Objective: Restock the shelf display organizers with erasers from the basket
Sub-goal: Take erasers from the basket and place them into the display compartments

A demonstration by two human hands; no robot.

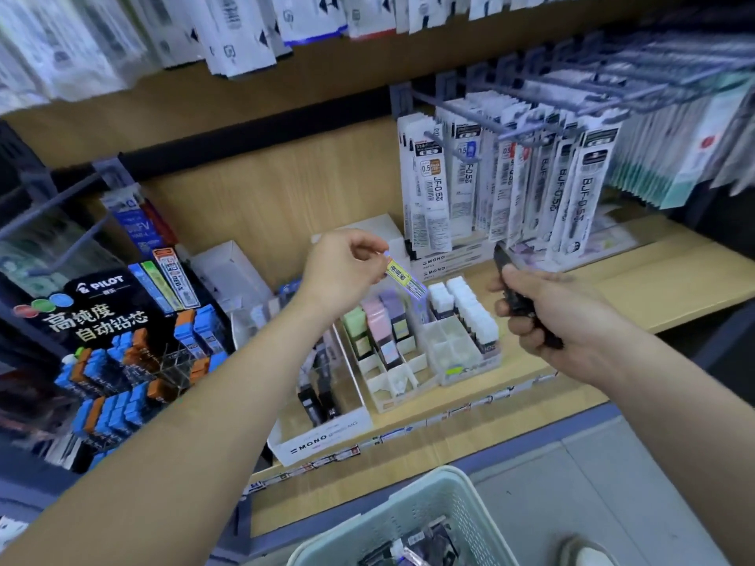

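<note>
My left hand (347, 267) is raised over the shelf and pinches a small wrapped eraser with a yellow label (404, 277) above the organizers. My right hand (547, 316) grips a dark, elongated black item (515, 296) to the right of them. Below the hands, a white divided organizer (392, 381) holds green, pink and purple erasers. Beside it, a clear organizer (461, 353) holds white erasers at the back, with bare front cells. A pale green basket (412, 520) at the bottom holds several dark packaged items.
A white MONO box (327, 437) with black erasers sits left of the organizers. A Pilot lead display (122, 341) fills the left. Pen refill packs (510, 189) hang on hooks above right. The wooden shelf (653, 288) extends rightward. A shoe (588, 555) shows at bottom right.
</note>
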